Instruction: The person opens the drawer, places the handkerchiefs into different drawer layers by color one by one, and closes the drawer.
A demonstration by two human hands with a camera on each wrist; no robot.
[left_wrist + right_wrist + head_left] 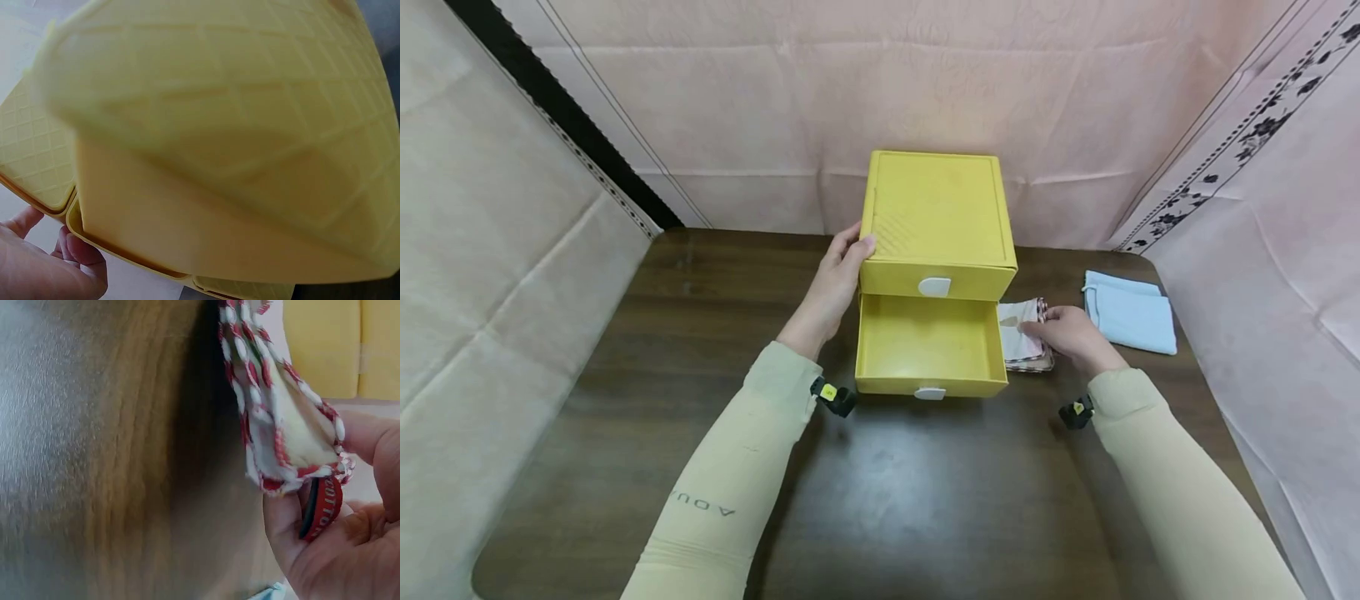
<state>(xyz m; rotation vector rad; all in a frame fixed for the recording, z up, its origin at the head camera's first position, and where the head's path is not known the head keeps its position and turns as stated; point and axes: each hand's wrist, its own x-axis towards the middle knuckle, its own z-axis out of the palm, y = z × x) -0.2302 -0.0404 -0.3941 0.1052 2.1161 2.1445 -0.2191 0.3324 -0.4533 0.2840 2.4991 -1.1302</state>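
A yellow two-drawer box (938, 208) stands on the table, its lower drawer (932, 342) pulled out with nothing in it. My left hand (831, 287) rests against the box's left side near the upper front corner; in the left wrist view its fingertips (81, 250) touch the box's edge. Beside the drawer's right wall, my right hand (1075, 333) pinches a folded pale cloth (1022, 333) between thumb and fingers. Red-and-white braided edging runs along the cloth's stacked layers (275, 444) in the right wrist view, where a red "COTTON" label (325, 503) hangs out.
A folded light blue cloth (1131, 312) lies at the table's right, beyond my right hand. The dark wooden table (880, 500) has pale fabric hangings (820, 108) behind it and at both sides. The box stands close to the back hanging.
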